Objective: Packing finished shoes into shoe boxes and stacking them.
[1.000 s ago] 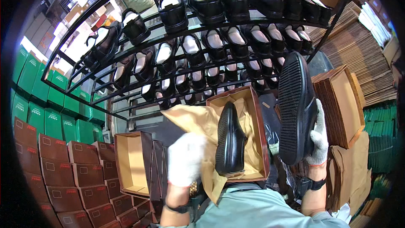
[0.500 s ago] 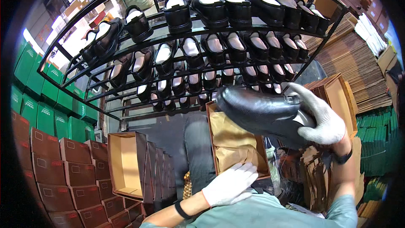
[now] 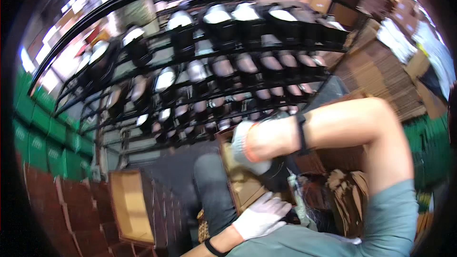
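Observation:
The picture is blurred by motion. My right hand [image 3: 248, 146], in a white glove, reaches across from the right into an open brown shoe box [image 3: 240, 188] lined with tan paper. It presses a black shoe [image 3: 277, 177] down into the box, and the hand hides most of the shoe. My left hand [image 3: 262, 216], also gloved, lies with fingers spread on the box's near edge. The box rests on my lap beside my knee [image 3: 212, 185].
A black wire rack [image 3: 228, 66] holding several rows of black shoes fills the space ahead. Green boxes [image 3: 43, 138] and brown boxes [image 3: 47, 209] are stacked at left. An open box [image 3: 128, 204] stands on end at lower left. Flat cardboard piles [image 3: 381, 76] are at right.
My right hand has swung the black shoe from above the box down into it, with the forearm now lying across the view. My left hand stays at the box's near edge.

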Demonstrator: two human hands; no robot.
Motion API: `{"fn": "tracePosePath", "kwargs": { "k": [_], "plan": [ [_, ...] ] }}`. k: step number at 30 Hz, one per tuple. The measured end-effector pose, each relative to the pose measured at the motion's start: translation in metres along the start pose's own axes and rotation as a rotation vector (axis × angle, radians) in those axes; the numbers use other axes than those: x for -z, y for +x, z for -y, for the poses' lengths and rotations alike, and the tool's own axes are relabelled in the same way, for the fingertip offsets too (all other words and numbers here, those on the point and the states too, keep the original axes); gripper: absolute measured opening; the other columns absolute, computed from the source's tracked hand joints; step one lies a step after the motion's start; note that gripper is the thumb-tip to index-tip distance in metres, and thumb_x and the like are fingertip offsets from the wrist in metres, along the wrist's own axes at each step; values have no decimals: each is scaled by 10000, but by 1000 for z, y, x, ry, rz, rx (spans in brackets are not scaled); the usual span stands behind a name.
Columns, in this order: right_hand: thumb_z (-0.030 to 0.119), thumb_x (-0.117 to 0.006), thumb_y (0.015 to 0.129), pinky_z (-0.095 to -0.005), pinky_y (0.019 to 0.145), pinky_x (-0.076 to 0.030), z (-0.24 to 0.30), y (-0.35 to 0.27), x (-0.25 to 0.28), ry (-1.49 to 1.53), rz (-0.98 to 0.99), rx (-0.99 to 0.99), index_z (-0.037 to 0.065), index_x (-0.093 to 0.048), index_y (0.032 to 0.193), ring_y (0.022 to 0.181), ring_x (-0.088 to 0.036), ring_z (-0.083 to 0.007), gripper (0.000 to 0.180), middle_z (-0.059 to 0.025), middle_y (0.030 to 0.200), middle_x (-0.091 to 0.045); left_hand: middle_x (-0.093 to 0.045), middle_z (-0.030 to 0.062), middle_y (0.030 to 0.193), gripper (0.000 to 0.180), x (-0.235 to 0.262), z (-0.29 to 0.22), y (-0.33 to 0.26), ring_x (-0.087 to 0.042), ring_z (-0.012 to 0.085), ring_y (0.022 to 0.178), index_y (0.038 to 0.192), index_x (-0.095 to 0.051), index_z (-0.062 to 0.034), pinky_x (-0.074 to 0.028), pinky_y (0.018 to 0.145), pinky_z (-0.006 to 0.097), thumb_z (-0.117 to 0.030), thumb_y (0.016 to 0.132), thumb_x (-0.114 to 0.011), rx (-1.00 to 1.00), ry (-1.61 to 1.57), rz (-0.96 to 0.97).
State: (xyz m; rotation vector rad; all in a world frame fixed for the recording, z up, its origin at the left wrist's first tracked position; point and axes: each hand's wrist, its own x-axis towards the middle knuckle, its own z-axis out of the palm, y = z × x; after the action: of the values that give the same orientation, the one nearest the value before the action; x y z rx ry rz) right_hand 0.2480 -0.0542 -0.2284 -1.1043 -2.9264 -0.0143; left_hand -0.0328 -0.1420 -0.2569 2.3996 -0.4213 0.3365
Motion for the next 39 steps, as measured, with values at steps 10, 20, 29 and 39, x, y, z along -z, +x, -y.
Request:
{"fn": "tracePosePath", "kwargs": {
  "k": [10,20,29,39],
  "plan": [
    [225,-858,844,-543,925,-579,172,-236,85,-365,-298,-1734,55,-594,1494,1068,-690,-443,722,-240,1088,-715,-556,331,1544,664,67,88,40,-540,513,1437,1431,-585,30,-435,1219,569,-239,876,-830,399,334,-413],
    [-38,-706,825,-526,951,-612,297,-369,117,-174,134,-1837,112,-641,1462,1093,-732,-480,657,-259,1160,-746,-339,329,1751,817,12,99,49,-310,508,1640,1688,-369,36,-230,1356,602,-401,1077,-691,506,200,-371],
    [470,-632,1098,-451,1036,-580,340,-253,18,405,-215,-1648,-10,-657,1433,1176,-732,-272,586,-209,1312,-746,-59,277,1858,1279,-32,1,-47,-209,345,1708,1706,278,41,-233,1367,418,29,958,-759,646,-1072,-502],
    [403,-879,876,-427,1317,-320,131,-133,19,1321,-1164,-1116,53,-227,1777,1593,-390,-288,1166,-181,1720,-418,-484,80,1704,858,36,148,56,-526,270,1507,1749,-305,-203,-503,1213,460,-426,1066,-773,696,-1825,-529]
  ]
}}
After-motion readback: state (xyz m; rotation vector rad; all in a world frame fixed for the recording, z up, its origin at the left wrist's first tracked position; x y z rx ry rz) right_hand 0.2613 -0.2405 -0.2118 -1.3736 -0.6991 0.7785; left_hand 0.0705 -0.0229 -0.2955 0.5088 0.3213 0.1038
